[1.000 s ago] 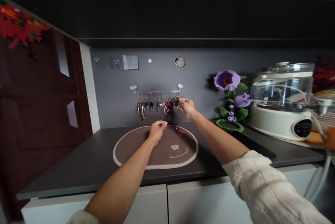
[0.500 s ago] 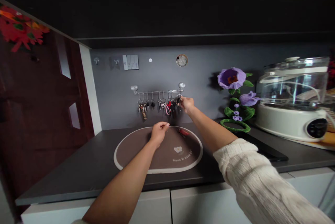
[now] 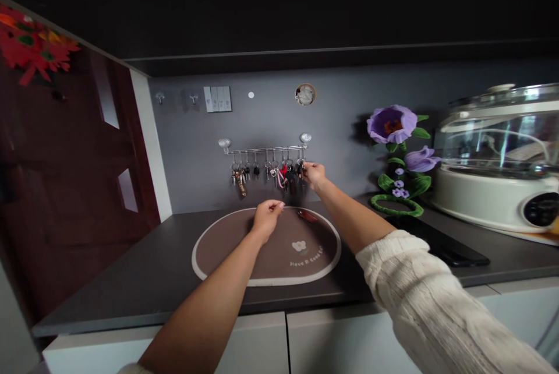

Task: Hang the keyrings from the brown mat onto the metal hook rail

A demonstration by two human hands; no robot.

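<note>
A clear rail [image 3: 266, 149] on the grey back wall carries several bunches of keys [image 3: 243, 175] on small hooks. At its right end my right hand [image 3: 315, 176] is closed on a bunch of keys [image 3: 300, 169] whose ring is at the last hook. Whether the ring still hangs on that hook I cannot tell. Lower and to the left, above the oval brown mat [image 3: 227, 246], my left hand [image 3: 267, 218] has its thumb and fingers pinched together; anything in them is hidden. A small dark-red item [image 3: 308, 216] lies on the mat's far right part.
Purple artificial flowers [image 3: 393, 124] with a green ring base stand to the right. Behind a flat black object [image 3: 441, 243] is a white appliance [image 3: 480, 193] with a clear top. A dark shelf [image 3: 279, 7] overhangs the counter [image 3: 131, 281]. Red flowers [image 3: 39, 48] hang at left.
The view has shifted slightly, with the shelf's top items now out of sight. Both hands keep nearly the same place and pose, the right one at the rail's end.
</note>
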